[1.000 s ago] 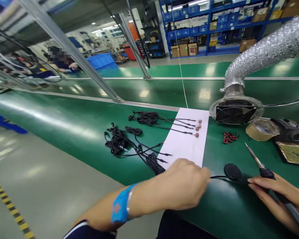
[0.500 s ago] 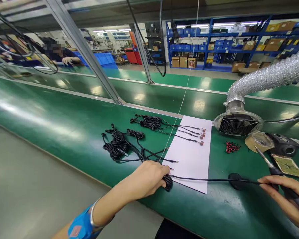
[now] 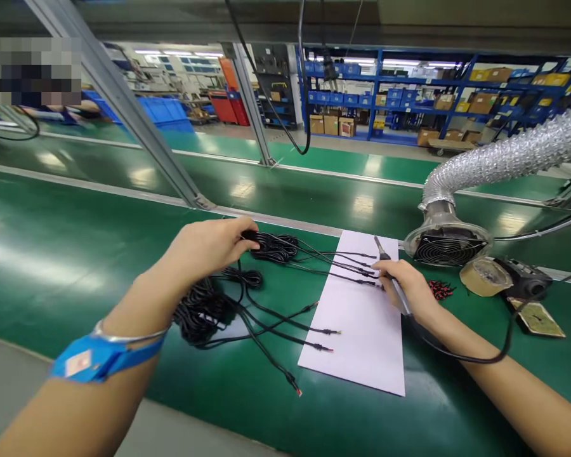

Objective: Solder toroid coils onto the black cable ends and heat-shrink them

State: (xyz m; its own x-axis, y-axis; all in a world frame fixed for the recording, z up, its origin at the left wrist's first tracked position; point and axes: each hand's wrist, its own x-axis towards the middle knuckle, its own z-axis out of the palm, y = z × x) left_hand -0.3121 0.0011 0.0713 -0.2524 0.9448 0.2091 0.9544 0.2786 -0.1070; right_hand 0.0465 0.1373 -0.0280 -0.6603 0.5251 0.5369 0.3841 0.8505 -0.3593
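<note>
My left hand [image 3: 209, 247] is closed on one end of a coiled black cable [image 3: 276, 247] at the back of the group. My right hand [image 3: 406, 289] grips a soldering iron [image 3: 400, 297], its tip pointing up and away over the white sheet [image 3: 356, 343]. The fingertips of that hand are at the ends of several cables lying on the sheet; whether they pinch one I cannot tell, and the hand hides what lies beyond. Nearer me, a heap of coiled black cables [image 3: 202, 314] is partly behind my left wrist, with stripped ends reaching toward the sheet.
Right of the sheet lie small red-and-black pieces [image 3: 440, 290], a round tan container [image 3: 485, 277], a black holder [image 3: 528, 278] and a flat sponge-like pad [image 3: 537, 317]. A fume fan [image 3: 452, 244] on a silver duct [image 3: 509, 152] stands behind. Someone sits far left.
My left hand has moved from the front coil to the rear one. My right hand has come left with the soldering iron, from the table's right side to over the sheet.
</note>
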